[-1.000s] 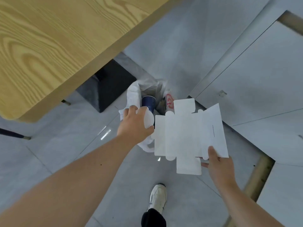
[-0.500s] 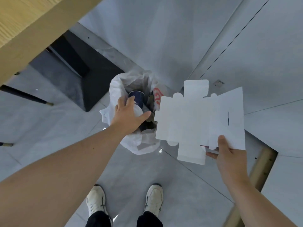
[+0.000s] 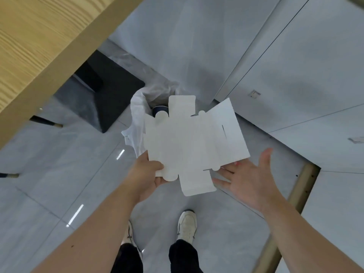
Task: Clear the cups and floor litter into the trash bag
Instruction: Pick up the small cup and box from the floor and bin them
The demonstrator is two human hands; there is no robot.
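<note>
Pinching flattened carton [image 3: 194, 142] edge — left hand [image 3: 144, 175].

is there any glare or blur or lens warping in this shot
Head view: bright streaks of glare on the glossy grey floor tiles; the light wooden table edge and tile seams splay outward, wide-angle distortion; the flattened white cardboard box blank is nearly washed out, folds faint; the open right hand looks slightly soft.

Wooden table [image 3: 39, 46] upper left; black table base [image 3: 110, 95] on grey tiled floor [image 3: 49, 174]
</note>
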